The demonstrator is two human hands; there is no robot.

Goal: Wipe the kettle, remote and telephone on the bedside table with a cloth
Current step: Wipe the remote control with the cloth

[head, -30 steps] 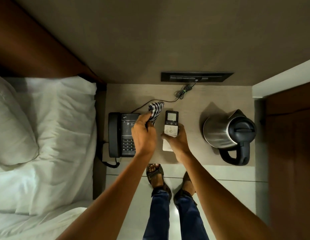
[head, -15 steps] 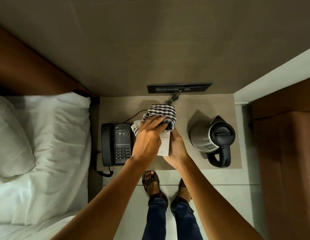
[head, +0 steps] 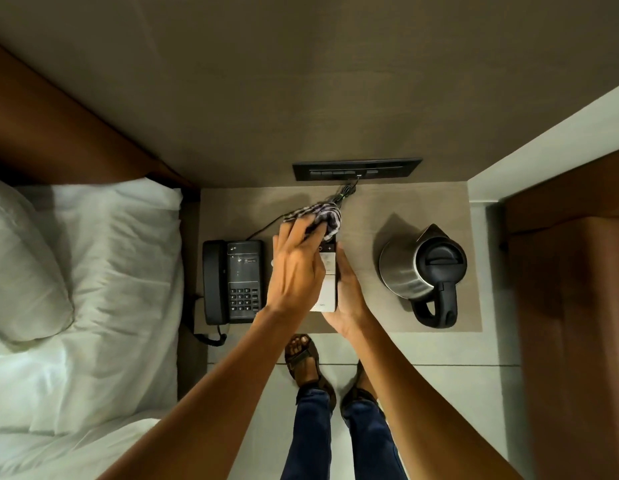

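Remote control (head: 328, 282) is up off the bedside table (head: 367, 209), cradled from beneath in the right hand (head: 349, 299), fingers curled along its right edge. Left hand (head: 296, 271) lies over it, fingertips pinching the striped cloth (head: 322, 216) bunched against the remote's far end. Black telephone (head: 232, 282) sits just left, handset on its cradle, cord trailing off the front edge. Steel kettle (head: 422, 268) stands well to the right, black handle toward the person. Switch panel (head: 356, 169) on the wall behind; pillow (head: 20, 265) and white sheets at left.
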